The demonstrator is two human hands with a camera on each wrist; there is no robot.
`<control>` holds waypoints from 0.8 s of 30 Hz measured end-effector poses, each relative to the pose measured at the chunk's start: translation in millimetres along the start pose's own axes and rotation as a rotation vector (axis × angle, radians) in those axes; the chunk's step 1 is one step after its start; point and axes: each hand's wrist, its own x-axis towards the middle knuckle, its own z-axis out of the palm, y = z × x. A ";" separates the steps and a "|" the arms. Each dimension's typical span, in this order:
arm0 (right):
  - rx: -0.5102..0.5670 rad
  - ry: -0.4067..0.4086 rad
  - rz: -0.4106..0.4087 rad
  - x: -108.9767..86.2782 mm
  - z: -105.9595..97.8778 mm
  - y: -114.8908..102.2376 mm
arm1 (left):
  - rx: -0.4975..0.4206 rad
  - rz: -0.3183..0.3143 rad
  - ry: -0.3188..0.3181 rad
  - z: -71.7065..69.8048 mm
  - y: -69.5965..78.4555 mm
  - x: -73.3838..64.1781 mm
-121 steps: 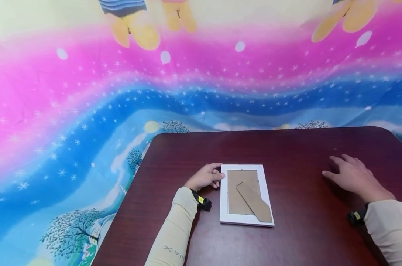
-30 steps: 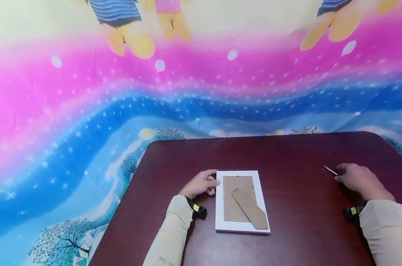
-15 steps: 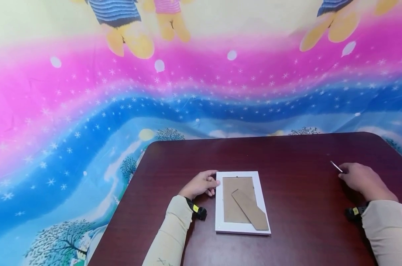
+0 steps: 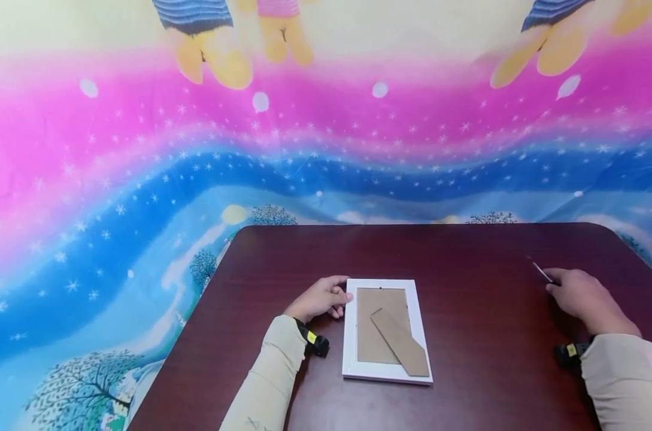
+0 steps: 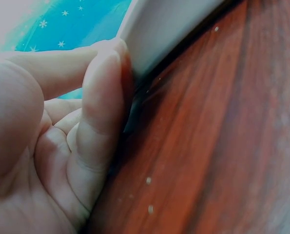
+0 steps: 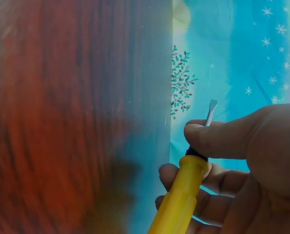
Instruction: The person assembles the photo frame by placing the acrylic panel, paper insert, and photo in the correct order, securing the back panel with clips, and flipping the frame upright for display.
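Observation:
A white picture frame (image 4: 349, 335) lies face down on the table, its brown backing board (image 4: 366, 299) and slanted easel leg (image 4: 403, 347) facing up. My left hand (image 4: 319, 299) holds the frame's left edge near its far corner, thumb on the rim. The left wrist view shows the thumb and forefinger of that hand at the frame's pale edge (image 5: 159, 34). Off to the right, well apart from the frame, my right hand (image 4: 584, 299) grips a flathead screwdriver (image 6: 181, 195) with a yellow handle. Its metal tip (image 6: 212, 109) sticks out past the thumb.
The dark reddish-brown table (image 4: 466, 257) has rounded far corners. Behind it hangs a backdrop (image 4: 315, 131) printed with snowflakes, trees and cartoon legs. A black wrist camera (image 4: 314, 341) sits at the left sleeve and another wrist camera (image 4: 570, 353) at the right.
Four seconds ago my right hand was spread and held nothing visible; since then it has taken hold of the screwdriver, whose shaft angle has shifted slightly. My left hand stays at the frame.

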 end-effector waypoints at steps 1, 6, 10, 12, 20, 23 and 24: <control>0.007 0.004 -0.001 -0.3 -0.4 -0.2 | 0.003 0.002 0.000 -0.5 0.5 0.5; 0.036 0.037 -0.009 -1.6 -0.9 -4.6 | 0.009 0.009 0.008 -1.1 -0.7 3.6; 0.032 0.055 -0.012 -4.0 -1.1 -8.7 | 0.006 -0.002 -0.003 1.4 -2.4 3.6; 0.027 0.069 -0.021 -4.6 -1.2 -10.5 | 0.004 0.002 -0.005 2.7 -2.4 3.5; 0.009 0.094 -0.109 -1.7 0.7 -18.2 | 0.006 -0.003 0.000 2.7 0.5 0.6; 0.025 0.081 -0.114 -1.5 1.0 -21.0 | 0.006 -0.004 0.004 1.4 1.0 0.3; 0.026 0.083 -0.114 -1.4 0.8 -21.9 | 0.006 -0.001 0.006 1.0 1.0 0.4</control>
